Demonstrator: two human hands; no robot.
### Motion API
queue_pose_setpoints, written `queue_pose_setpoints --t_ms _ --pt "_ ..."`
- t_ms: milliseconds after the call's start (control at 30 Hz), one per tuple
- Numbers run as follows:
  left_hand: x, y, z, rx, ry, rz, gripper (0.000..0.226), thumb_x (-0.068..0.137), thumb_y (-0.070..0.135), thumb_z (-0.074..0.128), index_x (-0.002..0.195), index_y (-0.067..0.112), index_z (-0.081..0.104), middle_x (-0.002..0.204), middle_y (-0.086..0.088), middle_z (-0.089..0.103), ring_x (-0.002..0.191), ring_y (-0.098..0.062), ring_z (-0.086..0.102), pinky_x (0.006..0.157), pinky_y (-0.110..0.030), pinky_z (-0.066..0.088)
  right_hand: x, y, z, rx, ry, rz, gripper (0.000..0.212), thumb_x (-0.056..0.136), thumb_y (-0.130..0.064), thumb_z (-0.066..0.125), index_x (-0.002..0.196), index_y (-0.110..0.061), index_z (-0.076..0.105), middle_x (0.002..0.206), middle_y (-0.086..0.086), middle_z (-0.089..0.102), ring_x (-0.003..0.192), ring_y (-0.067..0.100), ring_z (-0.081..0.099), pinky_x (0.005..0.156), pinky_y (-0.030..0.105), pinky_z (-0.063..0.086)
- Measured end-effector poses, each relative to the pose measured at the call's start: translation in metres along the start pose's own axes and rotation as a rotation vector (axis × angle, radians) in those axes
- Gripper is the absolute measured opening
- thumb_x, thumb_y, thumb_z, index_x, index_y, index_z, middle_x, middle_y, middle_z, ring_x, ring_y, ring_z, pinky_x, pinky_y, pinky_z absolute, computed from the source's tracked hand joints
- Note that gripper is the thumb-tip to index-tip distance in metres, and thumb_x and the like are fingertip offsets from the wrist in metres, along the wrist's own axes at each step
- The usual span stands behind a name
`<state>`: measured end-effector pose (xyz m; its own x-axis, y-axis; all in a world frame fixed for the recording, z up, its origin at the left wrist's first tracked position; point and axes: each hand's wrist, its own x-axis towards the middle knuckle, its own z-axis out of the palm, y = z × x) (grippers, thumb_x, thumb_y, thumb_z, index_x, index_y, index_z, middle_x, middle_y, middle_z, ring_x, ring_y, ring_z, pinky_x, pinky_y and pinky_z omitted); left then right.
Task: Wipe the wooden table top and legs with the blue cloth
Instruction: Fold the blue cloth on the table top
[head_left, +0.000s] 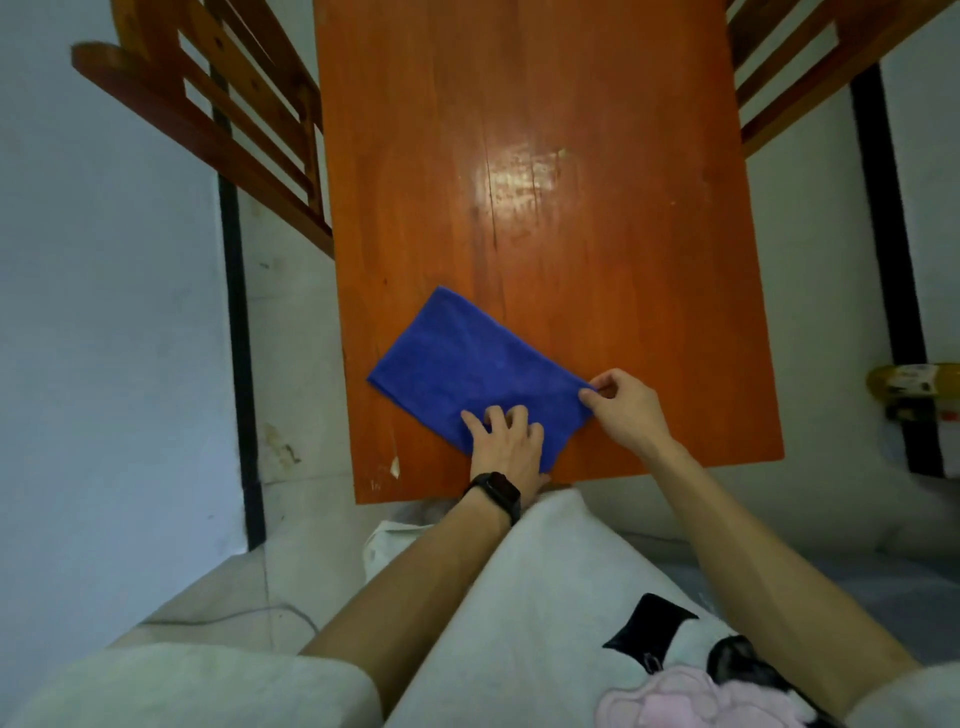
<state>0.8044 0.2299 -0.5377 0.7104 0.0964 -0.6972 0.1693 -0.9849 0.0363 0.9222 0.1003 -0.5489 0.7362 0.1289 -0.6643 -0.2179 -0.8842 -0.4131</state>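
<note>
While I look down on one glossy orange-brown wooden counter (545, 156), one soft blue cloth (467, 369), folded oblong, near its near edge, my left hand (506, 441) pressing curled fingertips on it, my right hand (626, 405) pinching its right corner, two slatted wooden chairs (218, 119) flanking.

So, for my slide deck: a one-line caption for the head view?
Left hand presses a folded blue cloth on the wooden table; right hand pinches its corner.
</note>
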Motion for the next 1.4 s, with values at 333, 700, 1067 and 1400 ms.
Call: queue_pose_setpoints --t_ms 333,700,1067,1400 --pt "-0.056 -0.057 0.042 0.335 0.071 0.165 0.033 0.103 0.027 0.037 0.129 0.013 0.053 0.135 -0.015 0.036 0.125 -0.049 0.04 0.103 -0.078 0.015 -0.08 0.023 0.062 0.123 -0.007 0.096 0.016 0.088 -0.034 0.069 0.091 -0.024 0.057 0.092 -0.003 0.065 0.086 0.018 0.064 0.077 0.038 0.055" --pt "-0.155 -0.166 0.105 -0.005 0.22 0.103 0.031 0.099 0.023 0.042 0.13 0.019 0.042 0.132 -0.004 0.047 0.114 -0.026 0.05 0.091 -0.037 0.042 -0.211 0.023 0.184 0.588 -0.046 -0.008 0.024 0.092 -0.008 0.059 0.102 -0.029 0.068 0.104 0.004 0.069 0.073 0.019 0.069 0.063 0.028 0.053" --pt "-0.176 -0.199 0.12 -0.5 0.365 0.124 0.019 0.1 0.028 0.051 0.115 0.027 0.061 0.114 0.005 0.067 0.096 -0.019 0.063 0.077 -0.031 0.049 -0.242 0.023 0.185 0.437 0.065 -0.14 0.011 0.092 -0.027 0.065 0.093 -0.037 0.069 0.078 -0.01 0.07 0.071 0.008 0.066 0.064 0.02 0.048" --pt "-0.12 -0.205 0.073 -1.222 0.274 -0.102 0.014 0.092 0.024 0.064 0.091 0.037 0.06 0.099 0.008 0.065 0.094 -0.011 0.061 0.074 -0.027 0.053 -0.17 -0.024 0.141 0.426 0.123 -0.134 0.017 0.099 -0.034 0.054 0.092 -0.024 0.066 0.087 -0.003 0.07 0.081 0.012 0.065 0.067 0.026 0.05"
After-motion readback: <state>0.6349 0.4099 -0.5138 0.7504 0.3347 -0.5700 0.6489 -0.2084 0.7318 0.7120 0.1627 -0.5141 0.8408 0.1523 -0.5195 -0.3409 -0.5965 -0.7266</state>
